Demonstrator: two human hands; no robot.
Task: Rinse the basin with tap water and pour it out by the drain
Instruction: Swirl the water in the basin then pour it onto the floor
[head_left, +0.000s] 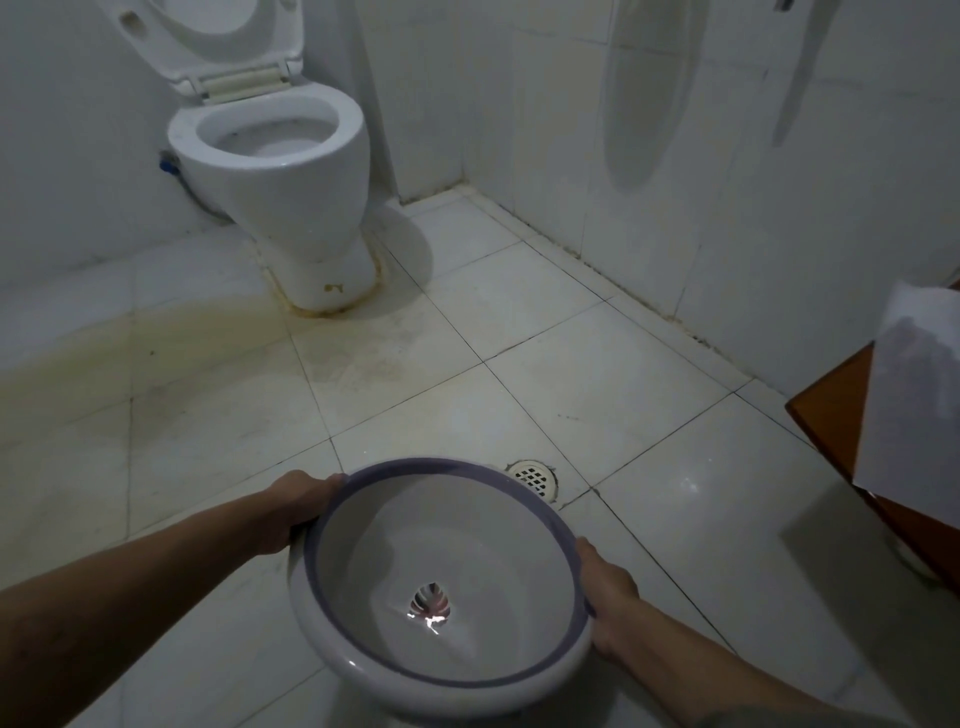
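A round white basin (441, 540) with a purple rim is held above the tiled floor, low in the head view. My left hand (291, 512) grips its left rim and my right hand (608, 597) grips its right rim. A little water glints at the basin's bottom, where a leaf print shows. The round floor drain (532, 475) with a white grate lies just beyond the basin's far right edge. No tap is in view.
A white toilet (280, 171) with its lid up stands at the far left against tiled walls. A brown wooden cabinet (836, 415) with a white sheet on it juts in at the right. Yellowish staining marks the wet floor (156, 353) on the left.
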